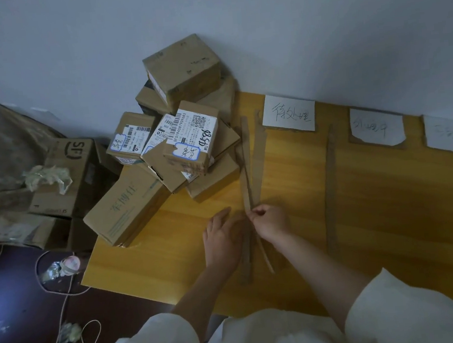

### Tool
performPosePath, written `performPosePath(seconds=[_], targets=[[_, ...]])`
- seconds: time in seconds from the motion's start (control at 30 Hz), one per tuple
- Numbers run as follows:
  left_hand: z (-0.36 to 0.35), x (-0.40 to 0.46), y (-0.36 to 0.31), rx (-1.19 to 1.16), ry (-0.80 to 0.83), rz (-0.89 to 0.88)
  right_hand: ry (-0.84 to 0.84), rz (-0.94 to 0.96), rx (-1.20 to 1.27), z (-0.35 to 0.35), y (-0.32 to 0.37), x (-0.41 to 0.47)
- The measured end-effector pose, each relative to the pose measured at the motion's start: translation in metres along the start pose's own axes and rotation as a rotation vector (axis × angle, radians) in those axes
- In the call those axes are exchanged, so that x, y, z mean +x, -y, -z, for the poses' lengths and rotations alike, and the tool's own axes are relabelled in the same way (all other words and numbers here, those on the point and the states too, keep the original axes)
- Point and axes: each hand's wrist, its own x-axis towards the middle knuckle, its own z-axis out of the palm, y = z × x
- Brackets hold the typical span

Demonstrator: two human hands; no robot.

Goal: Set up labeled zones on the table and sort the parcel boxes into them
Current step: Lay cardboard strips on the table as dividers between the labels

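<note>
At the centre of the frame the right hand (270,221) is pinching the near end of a long cardboard strip (246,164), its grip clamped on the strip with fingers curled round it. The left hand (222,238) is lying flat on the yellow desk (389,211) just beside it, fingers straight and apart, pressing on a second strip (246,255) that is running toward the lower edge. Another strip (330,189) is lying alone to the right, well apart from the hands.

Along the upper right of the desk, against the wall, three paper labels are sitting: the first label (289,113) with clear handwritten characters, a middle label (376,127) on a cardboard backing, and a third label (451,133) whose writing is too faint to read.

The parcel boxes (188,130) are piled at the upper left corner of the desk, all closed, so their contents cannot be told; several are bearing shipping stickers. At the left of the frame, off the desk, an open carton (66,181) is holding crumpled wrapping (47,176).
</note>
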Motion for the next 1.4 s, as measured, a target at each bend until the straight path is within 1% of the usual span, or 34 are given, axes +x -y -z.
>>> performPosePath(seconds=[0.17,0.4,0.5,0.63,0.7,0.8,0.93,1.1,1.4], targets=[[-0.003,0.007,-0.012,0.096,0.077,-0.087,-0.034,0.075,0.036,0.019,-0.004,-0.004],[-0.01,0.013,-0.022,0.281,0.185,-0.141,-0.111,0.141,-0.025,0.052,-0.013,-0.011],[-0.011,0.009,-0.022,0.294,0.177,-0.132,-0.146,0.184,-0.003,0.066,-0.019,-0.016],[-0.011,0.006,-0.03,0.246,0.132,-0.118,-0.215,0.245,0.02,0.085,-0.03,-0.025],[-0.012,0.004,-0.039,0.257,0.126,-0.153,-0.265,0.257,0.049,0.096,-0.035,-0.03],[-0.016,0.003,-0.055,0.257,0.11,-0.214,-0.313,0.259,0.114,0.114,-0.046,-0.034],[-0.03,-0.001,-0.082,0.242,0.113,-0.236,-0.382,0.261,0.195,0.146,-0.066,-0.039],[-0.053,-0.01,-0.125,0.274,0.165,-0.269,-0.476,0.224,0.281,0.19,-0.099,-0.038],[-0.117,-0.03,-0.198,0.4,0.317,-0.345,-0.532,0.123,0.46,0.252,-0.185,-0.029]])
